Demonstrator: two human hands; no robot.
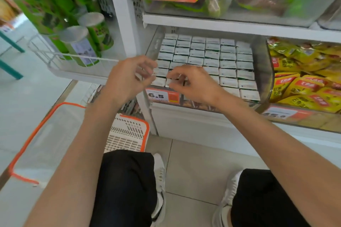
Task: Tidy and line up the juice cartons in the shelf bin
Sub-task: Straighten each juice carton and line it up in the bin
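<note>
Small white-topped juice cartons (212, 55) stand in tight rows inside a clear shelf bin (262, 72). The rows look mostly even; the front left ones sit slightly askew. My left hand (127, 79) hovers at the bin's front left corner with curled fingers beside the outer cartons. Motion blur hides whether it holds anything. My right hand (195, 84) reaches over the front rows, and its fingertips pinch the top of a front carton (170, 82).
A 6.5 price tag (162, 96) hangs on the bin's front. Yellow snack bags (304, 79) fill the bin to the right. Green canisters (83, 46) stand in a white wire rack on the left. An orange-rimmed basket (129, 132) sits on the floor by my knees.
</note>
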